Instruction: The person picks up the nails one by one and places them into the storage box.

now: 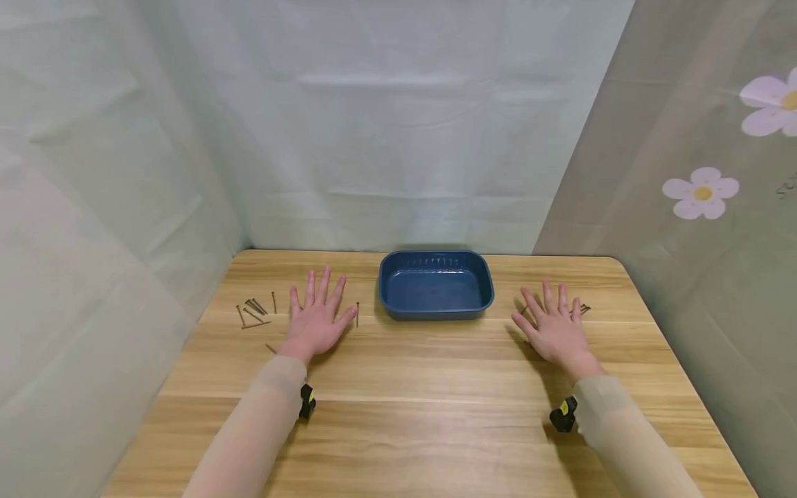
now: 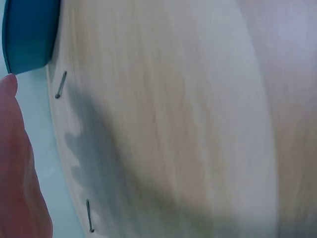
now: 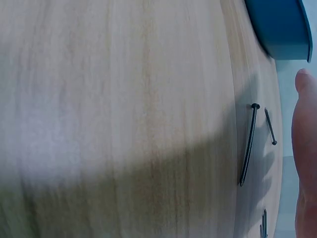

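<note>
My left hand (image 1: 316, 324) is spread with straight fingers over the left part of the table, casting a shadow on the wood. Several thin metal nails (image 1: 254, 307) lie to its left, and a single nail (image 1: 358, 315) lies by its thumb. Over the right part, my right hand (image 1: 556, 332) is spread too, partly covering more nails (image 1: 584, 309). In the right wrist view a long nail (image 3: 249, 146) lies within the hand's shadow. Neither hand holds anything. Between them, toward the back, stands a blue rectangular tray (image 1: 436, 315).
The wooden table (image 1: 423, 408) has rounded back corners. Pale cloth (image 1: 398, 138) hangs behind it and at the left; a grey-brown cloth with white flowers (image 1: 702, 194) hangs at the right. Small black devices (image 1: 563, 415) are worn at both wrists.
</note>
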Motion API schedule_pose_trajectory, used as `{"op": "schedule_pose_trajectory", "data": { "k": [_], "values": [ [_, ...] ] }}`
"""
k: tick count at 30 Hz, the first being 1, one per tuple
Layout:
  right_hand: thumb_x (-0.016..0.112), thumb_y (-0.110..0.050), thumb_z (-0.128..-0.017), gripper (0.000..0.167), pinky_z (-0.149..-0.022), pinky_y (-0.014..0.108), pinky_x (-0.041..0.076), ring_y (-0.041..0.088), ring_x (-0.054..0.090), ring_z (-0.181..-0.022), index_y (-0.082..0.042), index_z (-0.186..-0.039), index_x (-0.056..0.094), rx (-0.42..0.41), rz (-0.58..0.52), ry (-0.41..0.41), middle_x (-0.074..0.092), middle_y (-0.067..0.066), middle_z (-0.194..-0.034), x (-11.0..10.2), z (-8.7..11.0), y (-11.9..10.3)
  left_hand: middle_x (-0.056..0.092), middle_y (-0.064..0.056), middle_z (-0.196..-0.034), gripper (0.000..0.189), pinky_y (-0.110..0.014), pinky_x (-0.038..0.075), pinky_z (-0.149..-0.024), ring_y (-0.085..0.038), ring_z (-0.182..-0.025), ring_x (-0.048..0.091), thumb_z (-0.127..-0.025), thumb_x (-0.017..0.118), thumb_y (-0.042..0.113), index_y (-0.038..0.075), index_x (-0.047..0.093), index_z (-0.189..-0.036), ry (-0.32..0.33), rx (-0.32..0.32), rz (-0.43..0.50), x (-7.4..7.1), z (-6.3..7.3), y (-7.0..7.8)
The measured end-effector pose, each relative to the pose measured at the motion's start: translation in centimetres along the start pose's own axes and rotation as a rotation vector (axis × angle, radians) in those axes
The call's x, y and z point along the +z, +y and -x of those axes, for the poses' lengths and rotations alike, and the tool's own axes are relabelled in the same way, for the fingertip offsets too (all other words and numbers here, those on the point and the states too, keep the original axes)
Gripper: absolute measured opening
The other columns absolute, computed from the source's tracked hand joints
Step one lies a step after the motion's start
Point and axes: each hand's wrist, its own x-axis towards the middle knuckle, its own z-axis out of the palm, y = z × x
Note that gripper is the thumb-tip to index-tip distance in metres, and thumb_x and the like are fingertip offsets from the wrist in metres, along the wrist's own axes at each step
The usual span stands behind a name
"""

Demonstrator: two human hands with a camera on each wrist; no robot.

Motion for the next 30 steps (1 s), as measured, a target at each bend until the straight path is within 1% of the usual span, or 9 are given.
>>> {"op": "schedule_pose_trajectory", "data": {
  "k": [4, 8, 13, 16, 20, 22, 25, 27, 30],
  "values": [
    [0.033, -0.065, -0.111, 0.078, -0.12, 0.074, -0.014, 0.054, -0.015, -0.158, -0.02, -0.173, 0.018, 0.004, -0.008, -0.006, -0.007, 0.026, -0.176, -0.2, 0.2, -0.2, -0.015, -0.012, -0.178, 0.08, -0.073, -0.008, -0.122, -0.037, -0.16, -0.024, -0.111, 0.042, 0.059, 0.016, 0.015, -0.173, 0.022, 0.004, 0.069, 0.5, 0.1, 0.6],
    [0.034, -0.063, -0.112, 0.077, -0.121, 0.073, -0.013, 0.054, -0.014, -0.158, -0.02, -0.173, 0.019, 0.007, -0.023, 0.007, -0.006, 0.027, -0.176, -0.4, 0.4, -0.3, -0.009, -0.013, -0.179, 0.079, -0.074, -0.001, -0.123, -0.038, -0.162, -0.02, -0.112, 0.045, 0.052, 0.011, 0.016, -0.173, 0.09, 0.005, 0.178, 1.0, 0.3, 1.9],
    [0.037, -0.06, -0.112, 0.075, -0.122, 0.072, -0.011, 0.054, -0.013, -0.159, -0.02, -0.173, 0.021, 0.005, -0.052, 0.04, -0.003, 0.028, -0.176, -0.2, 0.5, -0.3, -0.001, -0.015, -0.179, 0.074, -0.068, 0.001, -0.126, -0.038, -0.163, -0.012, -0.114, 0.046, 0.042, 0.003, 0.018, -0.17, 0.171, -0.006, 0.388, 1.0, 0.5, 4.0],
    [0.038, -0.059, -0.112, 0.074, -0.123, 0.072, -0.009, 0.054, -0.012, -0.159, -0.02, -0.173, 0.023, -0.001, -0.066, 0.055, -0.002, 0.028, -0.176, -0.2, 0.6, -0.4, 0.007, -0.022, -0.177, 0.071, -0.061, 0.001, -0.129, -0.041, -0.163, -0.006, -0.114, 0.047, 0.035, -0.005, 0.021, -0.167, 0.213, 0.001, 0.541, 0.9, 0.4, 5.2],
    [0.038, -0.057, -0.113, 0.072, -0.123, 0.072, -0.006, 0.054, -0.011, -0.159, -0.019, -0.172, 0.025, -0.006, -0.078, 0.067, -0.002, 0.029, -0.176, -0.5, 0.6, -0.4, 0.015, -0.026, -0.175, 0.066, -0.054, 0.004, -0.131, -0.042, -0.163, 0.002, -0.115, 0.047, 0.027, -0.009, 0.024, -0.165, 0.24, 0.004, 0.675, 0.9, -0.5, 6.5],
    [0.038, -0.056, -0.113, 0.071, -0.123, 0.072, -0.006, 0.055, -0.011, -0.159, -0.017, -0.172, 0.025, -0.01, -0.084, 0.071, -0.002, 0.03, -0.175, -0.7, 0.7, -0.4, 0.017, -0.024, -0.175, 0.065, -0.052, 0.006, -0.131, -0.04, -0.164, 0.005, -0.115, 0.047, 0.027, -0.008, 0.025, -0.165, 0.244, -0.014, 0.721, 1.0, -1.2, 7.0],
    [0.037, -0.054, -0.114, 0.07, -0.124, 0.072, -0.005, 0.055, -0.012, -0.158, -0.016, -0.172, 0.025, -0.018, -0.084, 0.069, -0.003, 0.03, -0.175, -1.0, 0.9, -0.4, 0.016, -0.019, -0.177, 0.063, -0.048, 0.008, -0.132, -0.034, -0.164, 0.008, -0.116, 0.044, 0.028, -0.004, 0.025, -0.167, 0.233, -0.06, 0.803, 1.1, -2.3, 7.7],
    [0.037, -0.055, -0.114, 0.071, -0.124, 0.072, -0.005, 0.055, -0.012, -0.158, -0.015, -0.172, 0.025, -0.023, -0.079, 0.064, -0.005, 0.029, -0.175, -1.1, 1.0, -0.5, 0.017, -0.017, -0.177, 0.062, -0.046, 0.009, -0.132, -0.031, -0.164, 0.009, -0.116, 0.043, 0.028, -0.002, 0.026, -0.167, 0.228, -0.083, 0.859, 1.2, -2.8, 8.1],
    [0.036, -0.055, -0.114, 0.071, -0.124, 0.071, -0.003, 0.055, -0.012, -0.158, -0.015, -0.172, 0.024, -0.033, -0.073, 0.057, -0.009, 0.027, -0.176, -1.2, 1.2, -0.4, 0.019, -0.015, -0.176, 0.059, -0.045, 0.01, -0.132, -0.031, -0.164, 0.012, -0.116, 0.043, 0.024, -0.002, 0.027, -0.167, 0.227, -0.095, 0.905, 1.4, -3.2, 8.6]
  ]
}}
